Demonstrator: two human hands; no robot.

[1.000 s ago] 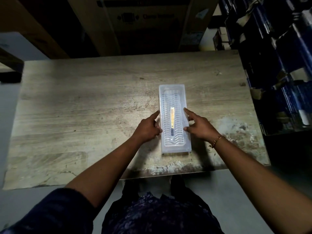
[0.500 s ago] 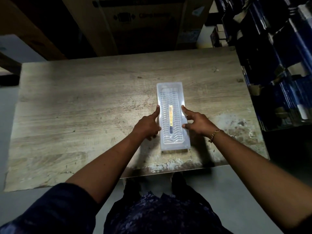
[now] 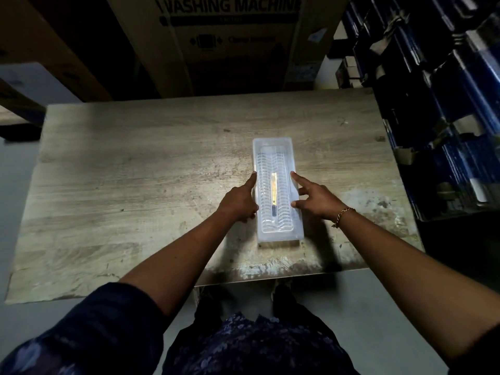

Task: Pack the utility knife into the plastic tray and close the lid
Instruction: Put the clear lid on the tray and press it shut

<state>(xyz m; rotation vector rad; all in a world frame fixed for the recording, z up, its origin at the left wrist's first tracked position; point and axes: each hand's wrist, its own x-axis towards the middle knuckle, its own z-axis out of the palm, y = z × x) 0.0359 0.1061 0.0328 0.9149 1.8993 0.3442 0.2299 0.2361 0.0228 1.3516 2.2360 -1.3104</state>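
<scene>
A long translucent plastic tray (image 3: 273, 147) lies lengthwise on the worn wooden table (image 3: 135, 185), with its ribbed clear lid down over it. Through the lid I see the yellow utility knife (image 3: 274, 192) with a dark end, lying along the tray's middle. My left hand (image 3: 239, 200) rests against the tray's left side, index finger stretched along the edge. My right hand (image 3: 313, 197) is at the tray's right side, fingers spread, fingertips touching or just off the rim. Neither hand grips anything.
A large cardboard box marked WASHING MACHINE (image 3: 230, 36) stands behind the table. Dark blue stacked crates or shelving (image 3: 446, 104) crowd the right side. The table's near edge (image 3: 243, 277) is chipped and lies just in front of my body.
My hands have eased outward from the tray's sides, the right fingers lifting and spreading. The tray and knife have stayed put. The view has tilted up slightly.
</scene>
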